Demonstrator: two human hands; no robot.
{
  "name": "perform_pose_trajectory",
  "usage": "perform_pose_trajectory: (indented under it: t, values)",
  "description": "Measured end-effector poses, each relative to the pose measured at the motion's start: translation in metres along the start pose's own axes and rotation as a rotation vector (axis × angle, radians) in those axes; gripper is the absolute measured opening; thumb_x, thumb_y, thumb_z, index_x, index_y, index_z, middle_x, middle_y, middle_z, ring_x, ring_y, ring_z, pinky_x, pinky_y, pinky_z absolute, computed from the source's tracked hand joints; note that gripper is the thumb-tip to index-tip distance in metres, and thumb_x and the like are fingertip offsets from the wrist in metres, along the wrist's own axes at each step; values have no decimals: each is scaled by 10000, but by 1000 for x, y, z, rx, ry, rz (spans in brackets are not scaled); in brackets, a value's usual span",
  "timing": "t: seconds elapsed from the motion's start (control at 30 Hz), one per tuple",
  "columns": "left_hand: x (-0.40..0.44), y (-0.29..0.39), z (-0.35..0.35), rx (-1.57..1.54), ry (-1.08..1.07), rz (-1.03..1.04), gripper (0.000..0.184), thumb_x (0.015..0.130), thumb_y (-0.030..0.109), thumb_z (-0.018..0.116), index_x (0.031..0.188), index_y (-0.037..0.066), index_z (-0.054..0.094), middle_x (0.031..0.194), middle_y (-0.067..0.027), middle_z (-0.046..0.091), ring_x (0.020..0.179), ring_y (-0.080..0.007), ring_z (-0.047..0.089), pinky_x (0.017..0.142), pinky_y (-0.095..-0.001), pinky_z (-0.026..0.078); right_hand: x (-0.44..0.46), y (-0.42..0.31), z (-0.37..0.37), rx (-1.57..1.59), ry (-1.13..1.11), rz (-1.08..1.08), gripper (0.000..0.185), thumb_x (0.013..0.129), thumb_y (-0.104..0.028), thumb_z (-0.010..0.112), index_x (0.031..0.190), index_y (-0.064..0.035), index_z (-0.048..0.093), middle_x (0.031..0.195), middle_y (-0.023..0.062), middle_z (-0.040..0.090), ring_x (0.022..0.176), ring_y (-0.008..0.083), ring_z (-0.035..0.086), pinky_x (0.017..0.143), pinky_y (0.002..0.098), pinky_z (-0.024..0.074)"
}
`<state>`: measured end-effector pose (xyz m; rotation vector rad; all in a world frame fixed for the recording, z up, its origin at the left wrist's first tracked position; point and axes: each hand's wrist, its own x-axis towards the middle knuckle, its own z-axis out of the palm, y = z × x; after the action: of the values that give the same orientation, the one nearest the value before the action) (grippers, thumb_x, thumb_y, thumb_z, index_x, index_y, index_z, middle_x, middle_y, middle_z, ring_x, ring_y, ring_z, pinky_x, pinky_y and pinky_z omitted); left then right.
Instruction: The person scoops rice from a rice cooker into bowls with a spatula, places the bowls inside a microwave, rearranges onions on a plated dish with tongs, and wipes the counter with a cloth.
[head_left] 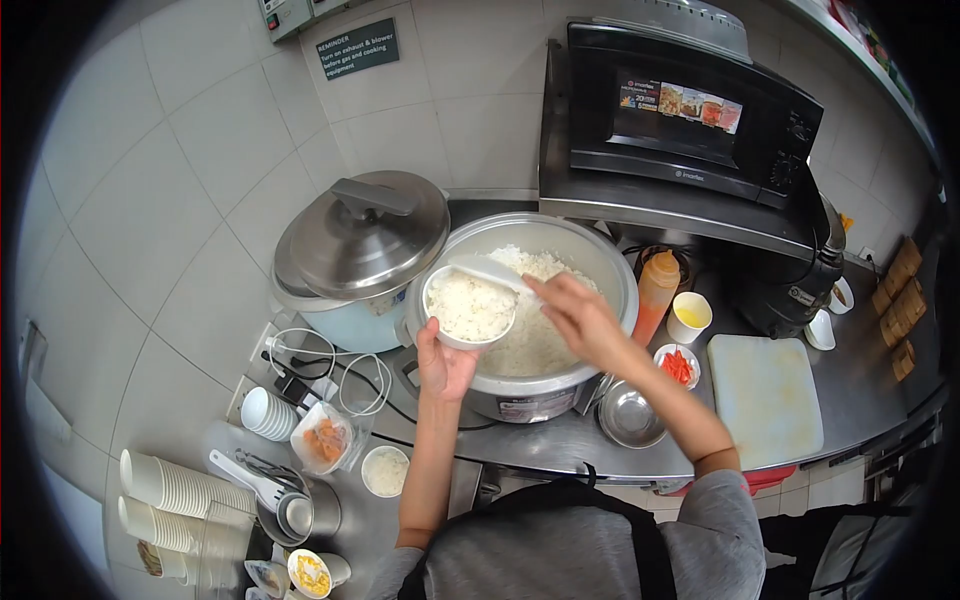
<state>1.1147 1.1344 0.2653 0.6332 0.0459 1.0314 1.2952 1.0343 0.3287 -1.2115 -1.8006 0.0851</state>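
My left hand (447, 365) holds a white bowl (468, 342) heaped with white rice (471, 306) above the left part of a large rice cooker (618, 262). In my right hand (582, 322) is a white paddle (490, 270), its blade lying over the top of the rice in the bowl. More rice (535, 345) fills the cooker pot beneath both hands. The cooker's open top faces up.
Left of the pot stands a second cooker with a steel lid (375, 245). At right are an orange bottle (656, 290), a yellow-filled cup (689, 316), red strips (677, 367), a steel bowl (632, 414) and a cutting board (765, 400). Stacked cups (180, 485) stand lower left.
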Motion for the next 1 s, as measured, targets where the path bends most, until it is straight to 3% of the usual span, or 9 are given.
perform_pose_trajectory:
  t: [0.07, 0.17, 0.33, 0.47, 0.57, 0.7, 0.83, 1.0]
  values:
    - [0, -7, 9, 11, 83, 85, 740, 782, 346, 621, 1357, 42, 268, 1381, -144, 340, 1257, -316, 359, 1006, -534, 330, -14, -3, 30, -2, 108, 16, 419, 826, 9, 528, 1240, -53, 511, 805, 120, 495, 684, 213, 501, 624, 297, 414]
    - [-1, -12, -1, 88, 66, 196, 712, 776, 291, 640, 1348, 54, 289, 1363, -128, 366, 1244, -292, 375, 1026, -471, 326, -14, -16, 23, 180, 78, 153, 409, 834, -2, 522, 1240, -57, 514, 788, 102, 485, 670, 185, 489, 596, 275, 397]
    - [-2, -17, 11, 195, 55, 371, 733, 747, 220, 681, 1338, 54, 281, 1325, -115, 387, 1227, -277, 388, 1045, -443, 307, -20, -18, 46, 101, 211, 41, 408, 840, -6, 530, 1245, -42, 504, 829, 80, 480, 664, 129, 454, 577, 241, 379]
    - [-3, -18, 8, 237, 19, 508, 786, 726, 236, 711, 1342, 58, 257, 1313, -115, 384, 1214, -271, 396, 1041, -437, 313, -19, -13, 42, 547, 190, 336, 403, 849, 5, 513, 1251, -8, 483, 868, 69, 503, 696, 125, 468, 584, 241, 392]
    - [-7, -20, 10, 192, 35, 569, 829, 698, 243, 746, 1343, 63, 257, 1308, -116, 387, 1214, -266, 395, 1028, -431, 332, -20, -14, 38, 269, 203, 282, 414, 851, 0, 512, 1263, 1, 465, 884, 78, 505, 723, 131, 480, 594, 244, 399]
    - [-8, -20, 16, 305, 26, 620, 867, 677, 244, 773, 1347, 63, 252, 1312, -114, 385, 1219, -261, 395, 1014, -426, 352, -28, -42, 60, 171, 275, 66, 413, 853, -1, 504, 1262, 7, 459, 877, 95, 504, 751, 145, 497, 617, 252, 408]
    - [-13, 4, 11, 368, -6, 549, 980, 628, 245, 811, 1374, 66, 202, 1337, -104, 358, 1230, -249, 383, 1025, -407, 334, -12, -17, 18, 325, -1, 174, 437, 841, 8, 514, 1275, -18, 458, 877, 123, 495, 719, 199, 494, 636, 272, 410]
    - [-23, 12, 10, 323, 6, 430, 989, 645, 342, 794, 1364, 5, 205, 1331, -114, 380, 1222, -247, 404, 1026, -399, 340, -6, -29, 37, 133, 174, -180, 443, 829, 10, 532, 1264, -60, 490, 832, 105, 485, 739, 186, 486, 649, 286, 422]
